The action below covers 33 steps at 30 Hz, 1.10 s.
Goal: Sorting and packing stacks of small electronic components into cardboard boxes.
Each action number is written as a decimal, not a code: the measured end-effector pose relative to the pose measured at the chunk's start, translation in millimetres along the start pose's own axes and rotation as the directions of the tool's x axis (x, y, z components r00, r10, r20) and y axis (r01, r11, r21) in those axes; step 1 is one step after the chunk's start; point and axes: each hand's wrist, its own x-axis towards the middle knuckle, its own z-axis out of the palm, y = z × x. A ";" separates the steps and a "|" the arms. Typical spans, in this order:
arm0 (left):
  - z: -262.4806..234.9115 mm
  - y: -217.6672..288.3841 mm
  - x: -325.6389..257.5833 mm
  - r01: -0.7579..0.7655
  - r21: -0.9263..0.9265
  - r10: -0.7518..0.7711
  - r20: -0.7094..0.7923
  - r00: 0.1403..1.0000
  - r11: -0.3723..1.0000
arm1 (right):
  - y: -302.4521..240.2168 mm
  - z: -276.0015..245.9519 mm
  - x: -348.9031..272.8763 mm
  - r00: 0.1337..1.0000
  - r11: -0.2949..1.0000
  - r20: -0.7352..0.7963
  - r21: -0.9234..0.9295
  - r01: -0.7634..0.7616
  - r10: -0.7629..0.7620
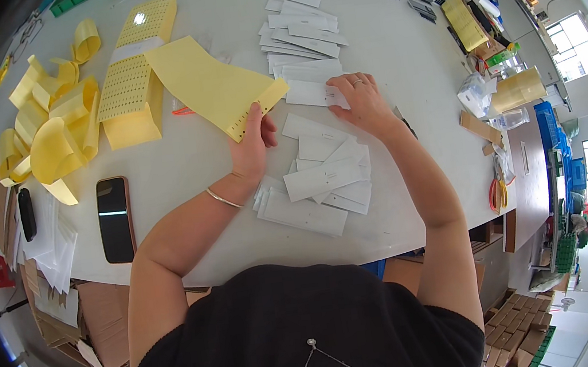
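Note:
My left hand (254,144) pinches the near end of a yellow label strip (197,78), thumb on top. A printed row shows along that end, and the strip runs back toward a folded stack of printed yellow labels (128,86). My right hand (366,105), with a ring on one finger, grips the right end of a white packet (306,93) lying on the table. Behind it lies a fanned row of similar white packets (301,32). Nearer me is a loose pile of white packets (323,178). The undersides of both hands are hidden.
A curled heap of yellow backing strip (51,118) lies at the left, with a black phone (116,220) nearer me. White papers (51,239) hang over the left table edge. Orange-handled scissors (498,193) are at the right edge; a cluttered side bench (510,32) stands beyond.

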 end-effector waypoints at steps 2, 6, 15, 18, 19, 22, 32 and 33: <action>-2.1 -1.7 1.0 -0.011 -0.002 0.011 0.001 1.000 1.000 | 1.1 -0.5 1.2 0.999 0.999 0.025 0.010 -0.047 0.047; 0.4 -1.2 1.4 0.009 -0.006 -0.009 0.008 1.000 1.000 | 6.6 5.2 -7.6 0.993 0.992 -0.004 0.059 -0.115 0.115; 1.2 1.2 1.1 0.022 0.010 -0.022 -0.009 1.000 1.000 | -4.0 -4.5 -1.8 0.977 0.974 0.096 0.109 -0.199 0.189; -0.2 -1.1 1.0 0.018 0.021 -0.017 -0.021 1.000 1.000 | -9.0 -11.4 3.0 0.967 0.972 0.132 0.057 -0.227 0.218; -0.7 -1.5 1.4 0.019 0.016 -0.019 -0.020 1.000 1.000 | -10.1 -13.5 4.1 0.973 0.979 0.117 0.023 -0.201 0.197; -0.5 -0.9 1.3 0.022 0.002 -0.022 -0.016 1.000 1.000 | -9.8 -19.2 1.5 0.957 0.943 0.130 0.180 -0.281 0.260; -1.8 -4.3 1.5 -0.085 0.113 0.074 0.105 0.992 0.990 | -49.8 -48.4 -33.2 0.731 0.676 0.683 0.544 -0.497 -0.012; -0.5 -5.1 1.0 -0.084 0.114 0.071 0.106 0.992 0.990 | -55.9 -45.3 -33.1 0.764 0.674 0.645 0.567 -0.474 -0.005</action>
